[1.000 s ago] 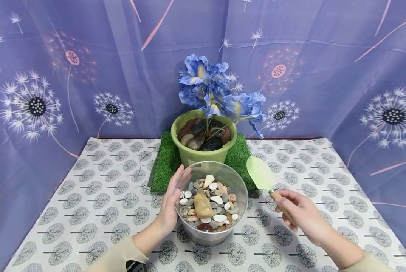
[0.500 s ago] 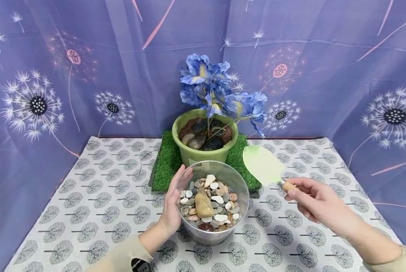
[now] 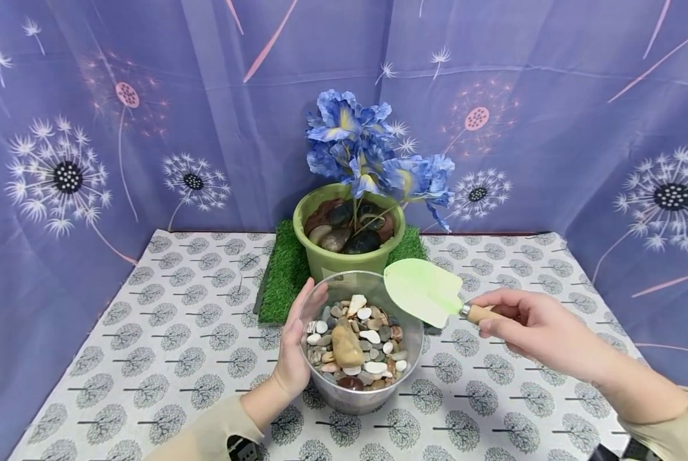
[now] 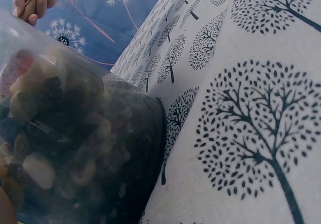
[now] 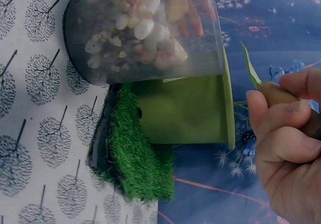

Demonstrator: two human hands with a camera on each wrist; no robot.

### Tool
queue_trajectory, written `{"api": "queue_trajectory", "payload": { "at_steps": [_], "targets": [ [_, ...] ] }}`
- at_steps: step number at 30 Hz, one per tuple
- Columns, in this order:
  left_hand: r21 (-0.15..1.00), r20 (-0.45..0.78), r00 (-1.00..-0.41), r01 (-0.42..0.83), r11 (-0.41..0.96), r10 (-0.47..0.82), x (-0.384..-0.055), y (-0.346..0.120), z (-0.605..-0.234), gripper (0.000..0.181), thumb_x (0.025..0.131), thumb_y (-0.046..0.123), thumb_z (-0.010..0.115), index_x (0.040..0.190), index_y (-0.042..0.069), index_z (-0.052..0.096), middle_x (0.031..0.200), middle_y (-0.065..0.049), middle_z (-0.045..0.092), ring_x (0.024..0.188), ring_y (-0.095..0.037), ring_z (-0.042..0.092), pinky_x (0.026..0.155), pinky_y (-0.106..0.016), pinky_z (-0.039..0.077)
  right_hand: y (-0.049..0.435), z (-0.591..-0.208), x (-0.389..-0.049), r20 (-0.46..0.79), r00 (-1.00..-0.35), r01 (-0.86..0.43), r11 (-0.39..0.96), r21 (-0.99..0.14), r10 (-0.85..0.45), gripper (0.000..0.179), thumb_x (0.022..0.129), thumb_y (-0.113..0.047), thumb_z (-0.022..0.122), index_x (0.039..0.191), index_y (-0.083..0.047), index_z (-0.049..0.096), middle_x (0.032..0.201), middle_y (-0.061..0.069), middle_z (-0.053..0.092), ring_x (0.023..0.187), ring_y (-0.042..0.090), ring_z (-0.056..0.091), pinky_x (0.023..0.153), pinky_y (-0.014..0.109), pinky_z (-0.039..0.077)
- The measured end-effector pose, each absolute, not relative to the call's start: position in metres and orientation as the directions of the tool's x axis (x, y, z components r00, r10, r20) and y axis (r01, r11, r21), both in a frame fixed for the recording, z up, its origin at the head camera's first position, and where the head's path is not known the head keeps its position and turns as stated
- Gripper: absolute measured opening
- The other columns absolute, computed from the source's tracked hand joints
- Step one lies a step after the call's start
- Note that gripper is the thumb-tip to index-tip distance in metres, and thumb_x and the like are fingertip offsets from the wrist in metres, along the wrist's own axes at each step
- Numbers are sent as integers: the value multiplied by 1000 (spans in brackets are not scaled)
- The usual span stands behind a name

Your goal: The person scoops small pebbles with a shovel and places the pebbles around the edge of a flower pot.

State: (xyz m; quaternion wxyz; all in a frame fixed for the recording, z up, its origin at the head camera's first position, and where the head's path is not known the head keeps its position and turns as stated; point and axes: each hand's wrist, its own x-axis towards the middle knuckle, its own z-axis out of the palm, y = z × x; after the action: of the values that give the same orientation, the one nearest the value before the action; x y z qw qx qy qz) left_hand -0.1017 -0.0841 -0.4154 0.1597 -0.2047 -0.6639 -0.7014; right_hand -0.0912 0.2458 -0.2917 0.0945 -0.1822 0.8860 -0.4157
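Observation:
In the head view a clear plastic bucket (image 3: 351,402) of mixed pebbles (image 3: 373,349) stands in front of the flower pot. One large tan stone (image 3: 346,344) lies on top of the pebbles. My left hand (image 3: 295,346) rests against the bucket's left wall with fingers fairly straight, their tips showing through the plastic. The right hand (image 3: 528,323) grips the wooden handle (image 3: 482,314) of a hand trowel. Its pale green blade (image 3: 421,291) hangs above the bucket's right rim, pointing left. From the right wrist, the blade (image 5: 249,66) appears nearly edge-on.
Behind the bucket, a green flower pot (image 3: 344,259) holds blue artificial flowers (image 3: 350,144) and dark stones. It stands on a square of artificial grass (image 3: 283,288). A tree-print cloth (image 3: 194,358) covers the table, with purple dandelion curtains (image 3: 252,128) around it.
The right hand first drew the trowel up and to the right, then brought it left until its blade overlaps the bucket's rim. The left hand stays at the bucket.

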Motion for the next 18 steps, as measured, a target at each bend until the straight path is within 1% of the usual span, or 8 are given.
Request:
{"api": "queue_trajectory", "payload": {
  "at_steps": [4,9,12,14,18],
  "targets": [
    [864,502,-864,499,-71,42,-102,-84,-416,59,99,31,13,147,-3,20,146,-8,44,132,-10,43,111,-20,31,239,-284,-97,-59,-890,-255,599,-759,-453,24,92,-17,59,115,-10,60,82,-1,67,47,5,43,36,26,39],
    [880,464,-885,456,-131,41,-102,-84,-416,60,100,34,14,148,-2,20,146,-1,45,132,-8,43,111,-20,30,231,-269,-106,-124,-850,-269,624,-734,-512,27,92,-20,60,115,-7,59,84,0,68,50,5,45,39,26,42],
    [885,454,-890,445,-138,38,-102,-83,-416,61,100,35,14,148,-2,20,146,0,45,132,-7,43,111,-20,30,226,-262,-111,-140,-817,-310,631,-711,-560,26,91,-19,60,114,-6,61,82,-1,67,52,4,46,41,24,43],
    [885,454,-890,446,-131,38,-102,-84,-415,61,100,35,14,148,-2,19,146,-2,44,132,-7,43,111,-20,30,223,-258,-114,-157,-799,-326,637,-698,-581,26,90,-18,61,112,-6,62,83,-1,67,56,4,49,45,24,45],
    [889,448,-893,441,-121,40,-102,-84,-415,61,100,36,13,148,-2,20,147,-3,44,132,-8,43,111,-21,31,218,-253,-117,-191,-774,-337,649,-682,-603,28,90,-23,62,113,-6,63,89,-2,67,70,7,60,58,24,52]
  ]
}}
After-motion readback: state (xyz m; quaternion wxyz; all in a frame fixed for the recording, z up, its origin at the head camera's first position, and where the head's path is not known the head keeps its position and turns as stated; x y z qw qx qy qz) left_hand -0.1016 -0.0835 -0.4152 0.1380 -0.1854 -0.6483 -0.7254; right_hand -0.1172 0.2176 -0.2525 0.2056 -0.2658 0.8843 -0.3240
